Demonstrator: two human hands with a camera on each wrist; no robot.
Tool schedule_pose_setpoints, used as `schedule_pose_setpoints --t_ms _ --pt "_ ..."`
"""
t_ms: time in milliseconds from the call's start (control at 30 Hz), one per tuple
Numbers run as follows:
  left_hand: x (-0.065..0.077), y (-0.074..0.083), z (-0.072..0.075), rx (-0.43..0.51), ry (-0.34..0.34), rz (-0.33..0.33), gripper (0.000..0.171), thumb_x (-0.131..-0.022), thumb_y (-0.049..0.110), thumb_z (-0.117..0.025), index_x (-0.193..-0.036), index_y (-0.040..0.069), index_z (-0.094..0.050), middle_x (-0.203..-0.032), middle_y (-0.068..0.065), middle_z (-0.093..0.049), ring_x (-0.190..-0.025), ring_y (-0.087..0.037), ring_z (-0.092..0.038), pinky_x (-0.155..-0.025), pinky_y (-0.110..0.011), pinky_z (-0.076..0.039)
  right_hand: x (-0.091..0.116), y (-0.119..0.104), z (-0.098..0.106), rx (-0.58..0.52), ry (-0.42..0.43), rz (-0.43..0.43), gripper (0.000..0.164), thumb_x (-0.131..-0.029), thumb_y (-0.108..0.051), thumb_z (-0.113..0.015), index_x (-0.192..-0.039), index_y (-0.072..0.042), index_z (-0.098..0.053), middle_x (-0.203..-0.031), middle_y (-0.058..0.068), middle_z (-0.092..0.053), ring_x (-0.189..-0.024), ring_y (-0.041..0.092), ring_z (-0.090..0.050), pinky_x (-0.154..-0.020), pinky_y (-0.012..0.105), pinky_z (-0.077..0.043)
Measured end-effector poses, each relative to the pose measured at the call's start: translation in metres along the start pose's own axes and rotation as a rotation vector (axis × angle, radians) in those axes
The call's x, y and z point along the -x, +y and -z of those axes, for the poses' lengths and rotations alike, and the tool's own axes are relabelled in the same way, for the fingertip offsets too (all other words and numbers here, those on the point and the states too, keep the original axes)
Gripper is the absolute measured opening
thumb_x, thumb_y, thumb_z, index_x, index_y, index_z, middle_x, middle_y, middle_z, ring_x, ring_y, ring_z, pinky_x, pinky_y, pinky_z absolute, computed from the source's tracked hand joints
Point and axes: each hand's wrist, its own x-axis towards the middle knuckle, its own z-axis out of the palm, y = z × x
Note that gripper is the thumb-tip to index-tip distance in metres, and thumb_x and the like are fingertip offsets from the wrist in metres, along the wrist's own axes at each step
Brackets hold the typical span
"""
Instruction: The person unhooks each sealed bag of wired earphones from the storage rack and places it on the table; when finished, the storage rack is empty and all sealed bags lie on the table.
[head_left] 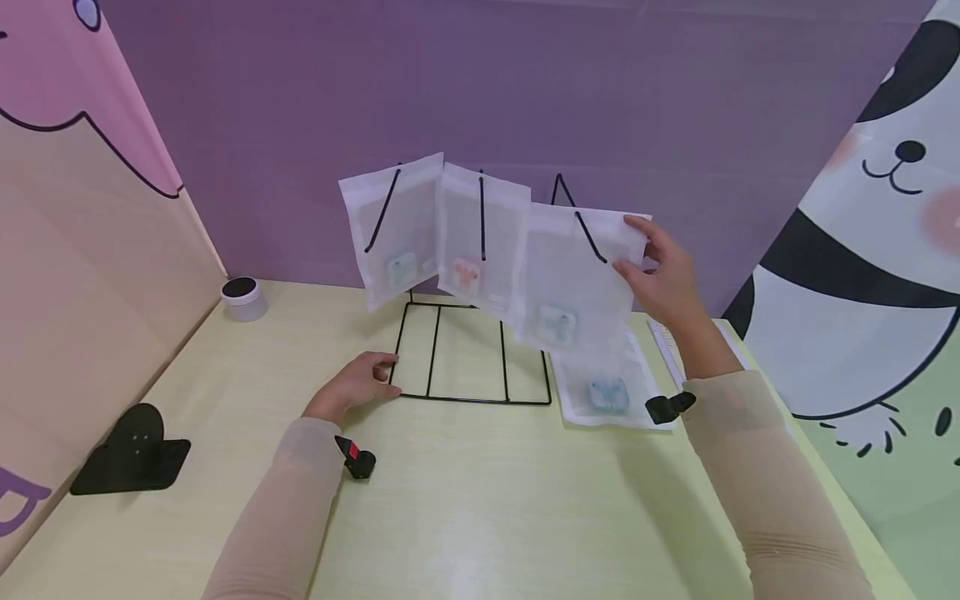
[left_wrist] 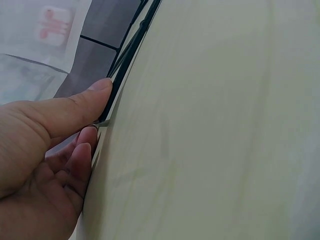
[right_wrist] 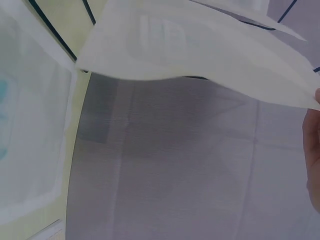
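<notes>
A black wire rack (head_left: 489, 402) with upright hooks stands on the table. Three white translucent pouches hang from it: a left pouch (head_left: 397, 225) with a bluish print, a middle pouch (head_left: 495, 225) with a red one, and a right pouch (head_left: 562, 267) with a bluish one. My right hand (head_left: 663, 275) pinches the right pouch near its upper right corner; only part of that hand shows in the right wrist view. My left hand (head_left: 356, 383) grips the rack's base at the front left corner, thumb (left_wrist: 97, 95) over the wire and fingers below.
Another white pouch (head_left: 607, 383) with a blue print lies flat on the table, right of the rack. White papers (head_left: 667, 354) are partly hidden behind my right arm. On the left stand a white jar (head_left: 243, 300) with a black top and a black stand (head_left: 135, 454).
</notes>
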Motion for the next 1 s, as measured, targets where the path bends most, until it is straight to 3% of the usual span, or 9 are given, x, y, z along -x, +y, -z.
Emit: schedule_pose_setpoints --t_ms 300,400,600,833,1000 --pt "0.0 -0.001 0.004 -0.01 -0.006 -0.013 0.064 -0.087 0.011 -0.075 -0.145 0.01 -0.046 -0.122 -0.014 -0.049 -0.113 -0.03 -0.046 -0.098 -0.046 -0.036 0.027 -0.017 0.018 0.043 -0.032 -0.034 0.059 -0.09 -0.002 -0.069 -0.144 -0.013 -0.048 -0.133 0.014 -0.052 -0.1 0.02 -0.057 -0.077 0.018 -0.049" --pt "-0.002 -0.002 0.004 -0.011 -0.006 -0.016 0.064 -0.087 0.011 -0.075 -0.145 0.01 -0.046 -0.122 -0.014 -0.049 -0.114 -0.03 -0.047 -0.098 -0.046 -0.036 0.037 -0.022 0.025 0.05 -0.042 -0.044 0.061 -0.09 -0.002 -0.069 -0.145 -0.014 -0.048 -0.131 0.015 -0.053 -0.1 0.014 -0.057 -0.077 0.016 -0.048" --pt "-0.002 -0.002 0.004 -0.02 -0.009 -0.019 0.065 -0.087 0.011 -0.075 -0.145 0.009 -0.046 -0.122 -0.015 -0.049 -0.114 -0.031 -0.046 -0.098 -0.047 -0.035 0.057 -0.033 0.038 0.017 -0.045 0.031 0.062 -0.085 0.01 -0.07 -0.141 -0.005 -0.05 -0.124 0.012 -0.055 -0.095 0.001 -0.057 -0.074 0.013 -0.048" --pt "0.0 -0.001 0.007 -0.029 -0.007 -0.012 0.065 -0.088 0.012 -0.075 -0.146 0.009 -0.045 -0.123 -0.015 -0.049 -0.115 -0.031 -0.047 -0.099 -0.048 -0.035 0.072 -0.045 0.051 -0.009 -0.043 0.026 0.064 -0.084 0.012 -0.069 -0.142 -0.005 -0.05 -0.121 -0.008 -0.054 -0.096 0.002 -0.058 -0.074 0.014 -0.047" --pt "0.001 -0.001 0.008 -0.024 -0.005 -0.007 0.065 -0.088 0.011 -0.075 -0.146 0.008 -0.045 -0.123 -0.016 -0.049 -0.114 -0.032 -0.046 -0.098 -0.048 -0.035 0.087 -0.053 0.061 -0.024 -0.027 0.011 0.063 -0.084 0.012 -0.07 -0.141 -0.008 -0.052 -0.122 -0.008 -0.056 -0.096 0.007 -0.06 -0.075 0.016 -0.048"
